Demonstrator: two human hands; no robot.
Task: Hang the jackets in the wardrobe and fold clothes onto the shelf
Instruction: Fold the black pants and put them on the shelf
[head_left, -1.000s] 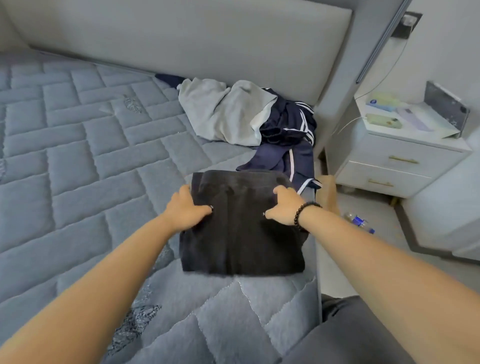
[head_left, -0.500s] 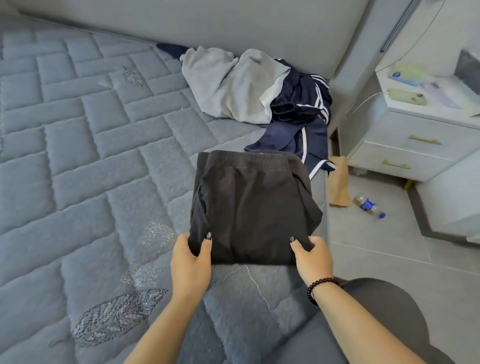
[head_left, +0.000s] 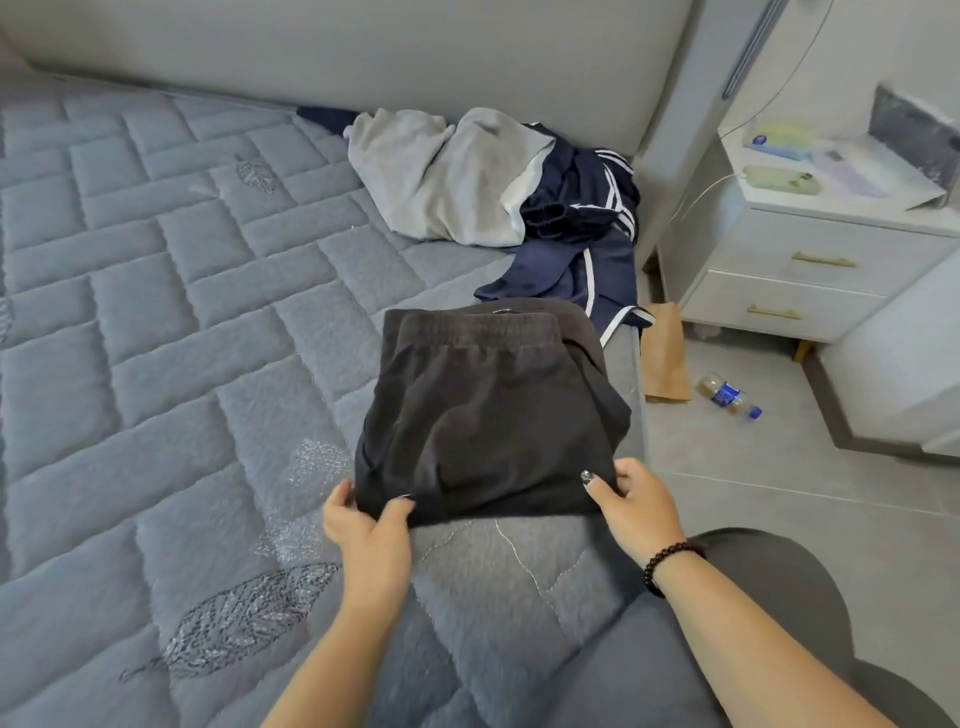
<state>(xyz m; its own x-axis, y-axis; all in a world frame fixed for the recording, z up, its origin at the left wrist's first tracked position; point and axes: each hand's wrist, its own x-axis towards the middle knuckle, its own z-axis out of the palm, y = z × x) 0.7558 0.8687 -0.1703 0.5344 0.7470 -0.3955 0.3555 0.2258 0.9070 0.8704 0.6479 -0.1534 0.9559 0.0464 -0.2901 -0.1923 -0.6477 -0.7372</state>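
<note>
Presently, folded black trousers (head_left: 488, 415) lie on the quilted grey mattress (head_left: 156, 322), near its right edge, elastic waistband on the far side. Left hand (head_left: 366, 530) pinches the near left corner, thumb on top, fingers beneath. Right hand (head_left: 636, 506) pinches the near right corner likewise; a black bead bracelet (head_left: 667, 564) sits on that wrist. A crumpled grey garment (head_left: 441, 176) and a navy striped jacket (head_left: 582, 228) lie touching each other by the headboard. A plastic bottle (head_left: 730, 396) lies on the floor.
</note>
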